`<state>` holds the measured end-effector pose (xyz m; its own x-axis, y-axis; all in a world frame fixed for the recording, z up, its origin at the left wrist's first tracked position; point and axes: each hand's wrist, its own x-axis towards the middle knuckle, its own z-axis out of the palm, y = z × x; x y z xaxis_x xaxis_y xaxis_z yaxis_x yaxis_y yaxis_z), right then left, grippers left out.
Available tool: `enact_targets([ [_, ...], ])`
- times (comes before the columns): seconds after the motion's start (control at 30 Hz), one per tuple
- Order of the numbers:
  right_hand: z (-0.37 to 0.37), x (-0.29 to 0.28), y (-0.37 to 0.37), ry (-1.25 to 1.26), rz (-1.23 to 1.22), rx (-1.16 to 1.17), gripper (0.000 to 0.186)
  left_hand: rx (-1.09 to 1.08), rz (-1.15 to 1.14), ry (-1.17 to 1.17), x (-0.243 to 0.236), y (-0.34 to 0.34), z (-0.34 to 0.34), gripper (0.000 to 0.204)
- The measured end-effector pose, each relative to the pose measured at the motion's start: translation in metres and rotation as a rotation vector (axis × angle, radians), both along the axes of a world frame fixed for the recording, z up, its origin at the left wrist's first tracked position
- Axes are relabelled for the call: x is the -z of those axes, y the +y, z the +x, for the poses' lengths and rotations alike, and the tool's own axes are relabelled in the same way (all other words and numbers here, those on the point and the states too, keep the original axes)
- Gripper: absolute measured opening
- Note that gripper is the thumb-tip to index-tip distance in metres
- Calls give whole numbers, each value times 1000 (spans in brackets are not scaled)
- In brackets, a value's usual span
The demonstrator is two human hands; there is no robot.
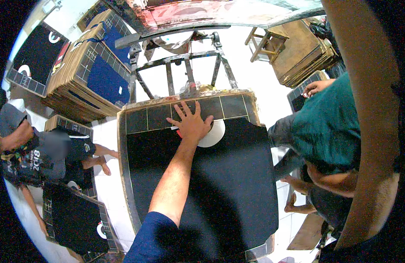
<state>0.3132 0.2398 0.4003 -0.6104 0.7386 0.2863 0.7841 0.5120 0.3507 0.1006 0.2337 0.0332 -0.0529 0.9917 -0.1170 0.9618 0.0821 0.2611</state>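
Note:
My left hand point(192, 124) lies palm down with fingers spread on the dark, grid-lined end of a board point(139, 120). Black fabric point(167, 153) covers most of that board. Next to my thumb is a white rounded piece point(214, 133) at the fabric's far edge, partly hidden by the hand. A bit of red shows beside my wrist. Up along the right side rises my right arm point(375, 131), large and close; its hand is out of view. Above the board hangs a red-stained framed screen point(193, 15), cut off by the top edge.
Behind the board stands a metal frame point(169, 72). Stacked boards with dark blue fabric point(104, 79) are at far left, and brown boards point(294, 50) and a wooden stool point(266, 44) at far right. One person point(36, 149) is at left, another in a green shirt point(329, 127) at right.

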Motion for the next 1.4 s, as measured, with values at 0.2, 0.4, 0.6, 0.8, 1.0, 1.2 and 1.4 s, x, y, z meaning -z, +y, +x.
enact_targets([
  [0.2, -90, -93, 55, 402, 1, 111, 80, -20, -26, -94, 0, 24, -22, 60],
  [0.4, -112, -107, 46, 538, -2, 139, 86, -54, 97, -550, -6, 41, -56, 68],
  [0.6, -104, -6, -3, 606, 307, -15, 73, -117, 533, -1472, -127, -91, -53, 54],
  [0.8, -93, 181, -136, 610, 154, -2, 55, -953, 285, -2325, -166, -196, -51, 80],
  [1.0, -95, 287, -165, 479, -119, 113, 41, -1141, -93, -1978, -52, -240, -76, 75],
  [1.2, -94, 296, -114, 254, -349, 185, 25, -159, 483, -428, -1, -249, -99, 104],
  [1.4, -93, 284, -123, 226, -560, 180, 28, -59, 394, -205, 7, -240, -104, 118],
])
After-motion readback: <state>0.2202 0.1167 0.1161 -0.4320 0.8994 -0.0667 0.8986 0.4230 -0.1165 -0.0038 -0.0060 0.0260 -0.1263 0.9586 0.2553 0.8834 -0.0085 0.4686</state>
